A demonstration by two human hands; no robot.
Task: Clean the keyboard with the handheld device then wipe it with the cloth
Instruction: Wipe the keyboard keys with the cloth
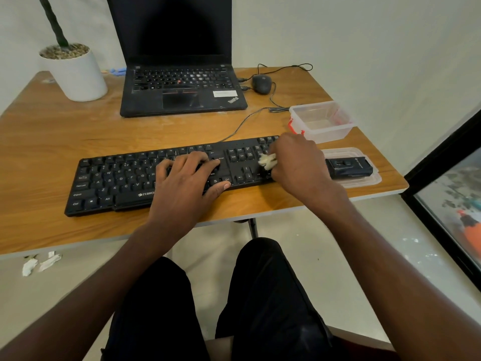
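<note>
Left hand (187, 175) lies flat, fingers spread, pressing the black keyboard (125, 178) mid-right. Right hand (296, 165) curls over the number pad, fingers gripping a pale cloth (266, 160). The handheld device (348, 168) rests on a lid (364, 182) at the desk (52, 142) right edge, just beside the keyboard.

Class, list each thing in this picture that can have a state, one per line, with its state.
Laptop: lid open, screen dark.
Plastic box: open, lid off.
Box lid: flat on table, black handheld device on it.
Cloth: bunched in right hand, on keyboard.
Left hand: flat on the keys.
</note>
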